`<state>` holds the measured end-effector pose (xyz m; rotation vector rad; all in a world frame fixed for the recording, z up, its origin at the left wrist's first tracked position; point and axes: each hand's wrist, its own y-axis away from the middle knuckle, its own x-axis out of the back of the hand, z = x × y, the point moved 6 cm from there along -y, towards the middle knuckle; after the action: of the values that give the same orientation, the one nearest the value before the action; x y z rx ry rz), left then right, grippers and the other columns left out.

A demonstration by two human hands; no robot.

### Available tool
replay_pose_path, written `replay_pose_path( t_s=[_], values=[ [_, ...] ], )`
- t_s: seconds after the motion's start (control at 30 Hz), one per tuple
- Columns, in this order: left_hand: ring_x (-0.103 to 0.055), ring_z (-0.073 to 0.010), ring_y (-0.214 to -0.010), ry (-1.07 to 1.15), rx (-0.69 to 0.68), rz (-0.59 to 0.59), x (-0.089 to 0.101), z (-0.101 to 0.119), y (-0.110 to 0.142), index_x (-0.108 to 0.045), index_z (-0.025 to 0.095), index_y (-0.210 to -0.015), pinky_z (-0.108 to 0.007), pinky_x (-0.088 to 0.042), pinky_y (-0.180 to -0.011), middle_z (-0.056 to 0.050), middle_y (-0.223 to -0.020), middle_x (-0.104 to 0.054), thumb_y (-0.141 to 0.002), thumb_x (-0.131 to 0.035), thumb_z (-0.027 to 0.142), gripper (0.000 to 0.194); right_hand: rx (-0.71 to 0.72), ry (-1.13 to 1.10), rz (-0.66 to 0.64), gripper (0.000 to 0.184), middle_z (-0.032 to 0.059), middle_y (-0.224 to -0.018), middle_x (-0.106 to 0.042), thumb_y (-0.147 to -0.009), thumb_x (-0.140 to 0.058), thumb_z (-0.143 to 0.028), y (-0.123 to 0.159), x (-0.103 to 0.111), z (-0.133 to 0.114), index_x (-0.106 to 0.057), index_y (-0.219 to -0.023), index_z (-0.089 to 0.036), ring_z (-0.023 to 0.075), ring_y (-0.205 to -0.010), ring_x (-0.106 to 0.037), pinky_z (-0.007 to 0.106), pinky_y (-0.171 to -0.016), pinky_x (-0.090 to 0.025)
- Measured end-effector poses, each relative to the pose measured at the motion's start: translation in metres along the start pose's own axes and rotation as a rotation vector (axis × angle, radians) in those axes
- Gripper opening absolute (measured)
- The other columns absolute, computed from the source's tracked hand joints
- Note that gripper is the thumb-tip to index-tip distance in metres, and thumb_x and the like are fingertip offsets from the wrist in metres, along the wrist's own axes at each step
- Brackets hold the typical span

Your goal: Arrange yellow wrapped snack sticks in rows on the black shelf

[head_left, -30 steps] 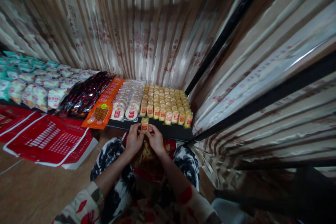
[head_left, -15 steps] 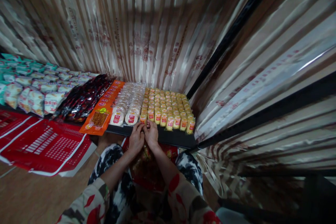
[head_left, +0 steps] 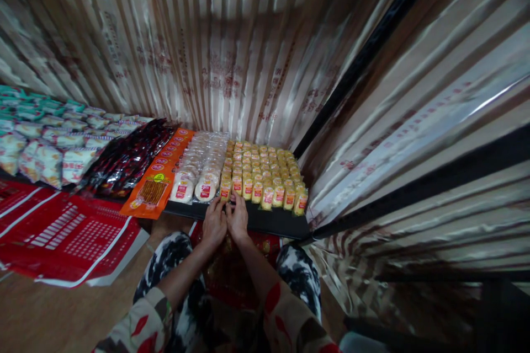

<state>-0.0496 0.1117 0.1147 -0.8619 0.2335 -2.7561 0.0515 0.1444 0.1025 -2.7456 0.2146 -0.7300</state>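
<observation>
Yellow wrapped snack packets (head_left: 268,196) with red-and-yellow labels stand in tight rows on a black shelf (head_left: 269,219). My left hand (head_left: 215,223) is at the front of the leftmost row, fingers curled against the lower part of the front yellow snack packet (head_left: 226,188). Close beside it, my right hand (head_left: 237,219) has its fingers bent in at the same packet and the foot of its neighbour (head_left: 237,184). The fingertips partly cover the packets' lower edges. To the left stand two rows of round white wrapped cakes (head_left: 205,188).
Left along the shelf lie an orange snack bag (head_left: 154,190), dark shiny packets (head_left: 128,160) and several white bags (head_left: 78,162). A red printed sheet (head_left: 78,237) hangs below them. Pleated cloth (head_left: 232,66) rises behind; a black post (head_left: 331,105) stands at the right.
My hands have shifted slightly down from the labels of the front packets, uncovering a little more of them. The view has moved slightly; the rows look the same.
</observation>
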Motion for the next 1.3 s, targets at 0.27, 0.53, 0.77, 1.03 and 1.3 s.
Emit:
replay_pose_path(
  t_s=[0.27, 0.53, 0.77, 1.03, 1.3],
  values=[
    [-0.047, -0.0214, -0.115, -0.049, -0.020, 0.056, 0.000, 0.003, -0.003, -0.058, 0.012, -0.110, -0.040, -0.038, -0.101, -0.013, -0.123, -0.051, -0.080, -0.039, 0.015, 0.036, 0.088, 0.061, 0.049, 0.041, 0.0090, -0.110, -0.055, -0.079, -0.041, -0.016, 0.003, 0.004, -0.004, -0.054, -0.118, -0.021, 0.0180, -0.101, -0.053, 0.031, -0.081, -0.050],
    [-0.048, -0.0212, -0.113, -0.024, -0.052, 0.046, 0.001, 0.007, -0.006, -0.058, 0.014, -0.111, -0.041, -0.038, -0.101, -0.012, -0.119, -0.054, -0.082, -0.038, 0.018, 0.036, 0.056, 0.127, -0.007, 0.044, 0.0076, -0.106, -0.056, -0.080, -0.041, -0.016, 0.004, 0.002, -0.006, -0.052, -0.123, -0.023, 0.0169, -0.092, -0.055, 0.030, -0.080, -0.049],
    [-0.049, -0.0217, -0.111, -0.001, -0.041, 0.097, -0.004, -0.004, -0.012, -0.056, 0.011, -0.113, -0.040, -0.039, -0.101, -0.014, -0.117, -0.053, -0.083, -0.037, 0.019, 0.037, 0.056, 0.136, -0.085, 0.047, 0.0044, -0.108, -0.059, -0.081, -0.040, -0.015, 0.002, -0.002, -0.008, -0.050, -0.125, -0.027, 0.0159, -0.092, -0.056, 0.028, -0.082, -0.048],
    [-0.048, -0.0216, -0.111, 0.075, -0.005, 0.094, -0.007, -0.003, -0.013, -0.053, 0.009, -0.114, -0.040, -0.038, -0.100, -0.015, -0.118, -0.049, -0.084, -0.038, 0.021, 0.037, -0.006, 0.132, -0.069, 0.046, 0.0039, -0.110, -0.059, -0.078, -0.038, -0.012, 0.001, -0.004, -0.005, -0.053, -0.120, -0.024, 0.0147, -0.092, -0.057, 0.027, -0.084, -0.047],
    [-0.049, -0.0210, -0.109, 0.135, 0.033, 0.073, -0.008, -0.005, -0.012, -0.052, 0.010, -0.116, -0.040, -0.039, -0.100, -0.015, -0.118, -0.047, -0.084, -0.037, 0.024, 0.038, 0.046, 0.162, -0.038, 0.045, 0.0040, -0.111, -0.058, -0.081, -0.039, -0.014, 0.001, -0.004, -0.002, -0.054, -0.121, -0.026, 0.0159, -0.104, -0.053, 0.027, -0.091, -0.043]
  ],
)
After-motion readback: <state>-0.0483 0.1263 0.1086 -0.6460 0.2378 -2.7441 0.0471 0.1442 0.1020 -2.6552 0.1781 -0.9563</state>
